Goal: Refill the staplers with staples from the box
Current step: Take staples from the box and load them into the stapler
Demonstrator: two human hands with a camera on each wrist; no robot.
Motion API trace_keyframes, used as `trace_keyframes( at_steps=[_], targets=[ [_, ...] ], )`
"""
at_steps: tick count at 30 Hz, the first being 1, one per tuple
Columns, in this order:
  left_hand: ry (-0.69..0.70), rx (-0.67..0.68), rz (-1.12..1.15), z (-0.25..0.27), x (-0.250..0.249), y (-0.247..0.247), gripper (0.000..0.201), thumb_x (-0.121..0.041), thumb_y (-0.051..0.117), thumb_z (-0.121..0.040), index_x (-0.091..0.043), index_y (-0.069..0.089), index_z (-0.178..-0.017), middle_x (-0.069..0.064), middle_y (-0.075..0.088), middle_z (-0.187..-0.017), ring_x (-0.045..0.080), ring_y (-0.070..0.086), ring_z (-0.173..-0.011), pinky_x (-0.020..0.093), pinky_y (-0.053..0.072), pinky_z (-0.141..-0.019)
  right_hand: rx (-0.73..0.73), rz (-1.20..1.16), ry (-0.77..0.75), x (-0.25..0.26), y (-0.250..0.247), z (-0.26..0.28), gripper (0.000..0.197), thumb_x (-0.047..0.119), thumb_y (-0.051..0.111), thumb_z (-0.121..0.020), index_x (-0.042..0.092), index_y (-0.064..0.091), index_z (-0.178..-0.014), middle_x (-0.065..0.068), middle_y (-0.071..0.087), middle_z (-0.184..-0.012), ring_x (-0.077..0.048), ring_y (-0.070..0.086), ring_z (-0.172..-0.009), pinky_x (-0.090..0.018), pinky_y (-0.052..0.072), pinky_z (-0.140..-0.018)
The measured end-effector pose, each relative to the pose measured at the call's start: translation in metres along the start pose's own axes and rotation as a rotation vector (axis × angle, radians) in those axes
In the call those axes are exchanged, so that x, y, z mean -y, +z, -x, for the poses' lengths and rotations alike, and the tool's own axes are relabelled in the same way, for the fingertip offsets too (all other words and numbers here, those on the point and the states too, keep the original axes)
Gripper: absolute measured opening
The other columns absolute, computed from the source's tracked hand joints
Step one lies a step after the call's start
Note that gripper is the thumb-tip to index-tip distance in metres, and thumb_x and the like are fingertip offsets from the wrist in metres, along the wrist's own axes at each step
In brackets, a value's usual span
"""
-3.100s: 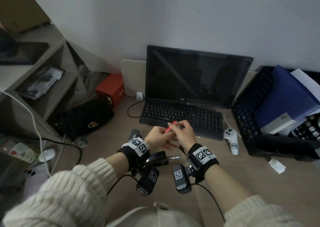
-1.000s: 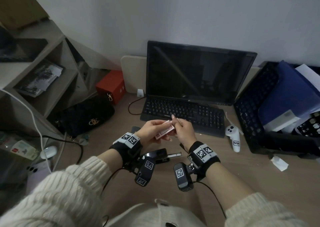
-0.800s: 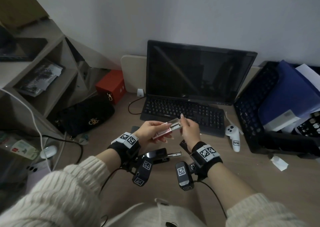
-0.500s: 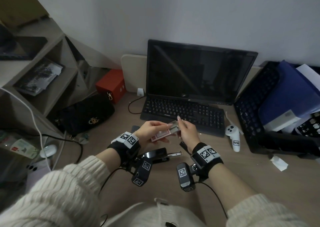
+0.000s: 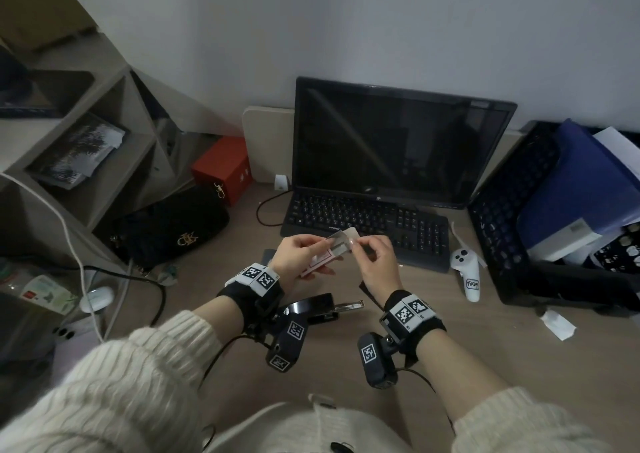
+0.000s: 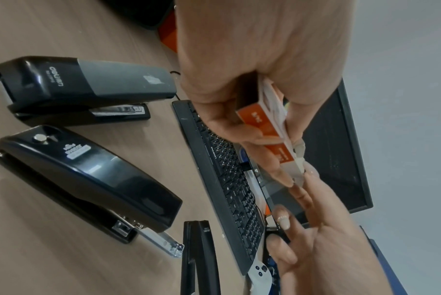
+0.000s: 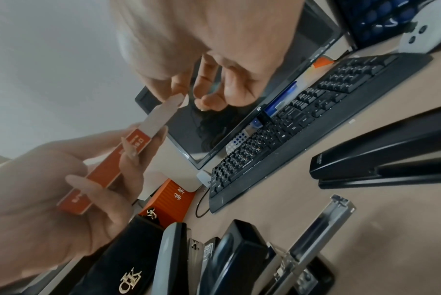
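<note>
— Above the table [image 5: 467, 366], what was held?
— The box [image 6: 267, 117] was gripped by the left hand [image 5: 294, 255]; its flap [image 7: 163, 111] was pinched by the right hand [image 5: 375, 262].
— And the staplers?
— Three were left on the table below, one [image 6: 87, 179] with its tray pulled out.

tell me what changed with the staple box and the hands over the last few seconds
The left hand went on holding the staple box but tipped it from nearly end-on to flatter, and shifted a little left. The right hand, first pressed against the box end, now pinches its opened end flap and has drawn it out rightward. The staplers stayed on the desk, untouched.
</note>
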State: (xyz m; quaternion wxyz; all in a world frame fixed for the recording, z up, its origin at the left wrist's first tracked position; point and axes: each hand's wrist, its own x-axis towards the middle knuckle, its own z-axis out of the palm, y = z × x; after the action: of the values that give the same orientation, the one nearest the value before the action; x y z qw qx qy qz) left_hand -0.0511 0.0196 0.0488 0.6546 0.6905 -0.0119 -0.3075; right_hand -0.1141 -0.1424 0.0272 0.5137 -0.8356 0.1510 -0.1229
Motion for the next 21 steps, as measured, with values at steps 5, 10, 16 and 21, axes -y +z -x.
trace_keyframes(
  at_steps=[5,10,16,21],
  targets=[
    [0.015,0.006,-0.064,0.0053,-0.0041,0.0058,0.017,-0.035,0.070,-0.090,-0.019,0.071,-0.095,0.004,0.076,-0.081,0.020,0.073,-0.064,0.019,0.041,-0.041,0.046,0.033,0.022,0.0061,0.0029,-0.0003,0.039,0.052,0.058,-0.087,0.015,0.055,-0.074,0.003,0.049,-0.088,-0.007,0.049,-0.074,-0.018,0.041,-0.069],
    [0.052,0.021,-0.094,0.0070,-0.0033,0.0073,0.015,-0.032,0.067,-0.092,-0.018,0.071,-0.096,0.001,0.075,-0.080,0.017,0.073,-0.062,0.018,0.042,-0.041,0.039,0.082,0.011,0.0044,0.0049,0.0007,0.041,0.054,0.060,-0.084,0.020,0.042,-0.070,0.004,0.046,-0.081,-0.008,0.043,-0.069,-0.020,0.037,-0.066],
    [0.085,0.024,-0.070,0.0085,-0.0024,0.0062,0.024,-0.034,0.068,-0.091,-0.013,0.071,-0.103,0.002,0.075,-0.077,0.019,0.073,-0.062,0.018,0.042,-0.041,0.110,0.009,0.039,0.0001,0.0035,-0.0031,0.045,0.055,0.056,-0.087,0.010,0.051,-0.082,-0.003,0.055,-0.081,-0.017,0.054,-0.075,-0.025,0.043,-0.066],
    [0.094,0.059,-0.068,0.0099,0.0011,0.0062,0.023,-0.032,0.064,-0.094,-0.012,0.070,-0.104,-0.003,0.075,-0.070,0.016,0.072,-0.059,0.018,0.042,-0.042,0.223,-0.142,0.186,0.0033,0.0008,-0.0055,0.045,0.053,0.055,-0.088,0.008,0.052,-0.087,-0.004,0.057,-0.075,-0.013,0.047,-0.056,-0.024,0.039,-0.050]
  ],
)
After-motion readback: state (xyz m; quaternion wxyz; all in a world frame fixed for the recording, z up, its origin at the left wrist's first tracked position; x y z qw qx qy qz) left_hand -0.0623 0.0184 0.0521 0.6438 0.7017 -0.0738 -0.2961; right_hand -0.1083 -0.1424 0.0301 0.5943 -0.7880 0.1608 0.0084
